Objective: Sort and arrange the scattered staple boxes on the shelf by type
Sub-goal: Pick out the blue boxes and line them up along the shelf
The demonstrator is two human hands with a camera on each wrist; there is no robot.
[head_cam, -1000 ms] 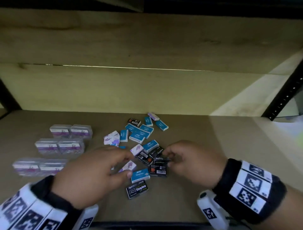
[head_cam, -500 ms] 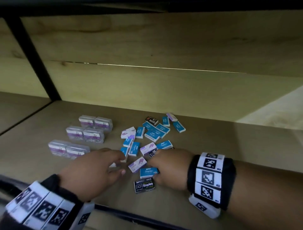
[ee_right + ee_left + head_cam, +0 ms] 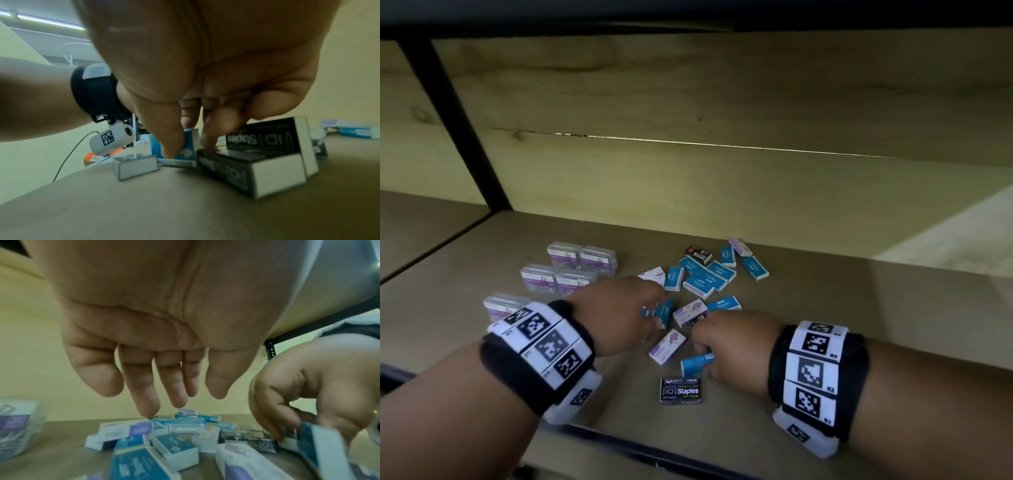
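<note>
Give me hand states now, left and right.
Left hand: open, fingers straight above the pile, holding nothing.
Right hand: curled, thumb on a blue box, fingertips on a black box.

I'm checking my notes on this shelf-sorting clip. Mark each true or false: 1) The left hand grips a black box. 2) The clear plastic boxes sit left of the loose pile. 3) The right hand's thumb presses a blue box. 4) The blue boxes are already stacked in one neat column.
1) False: the left hand hovers with straight fingers, holding nothing.
2) True: the clear plastic boxes with purple labels sit left of the pile.
3) True: the right hand pinches a blue cardboard staple box.
4) False: the other blue staple boxes lie scattered.
</note>
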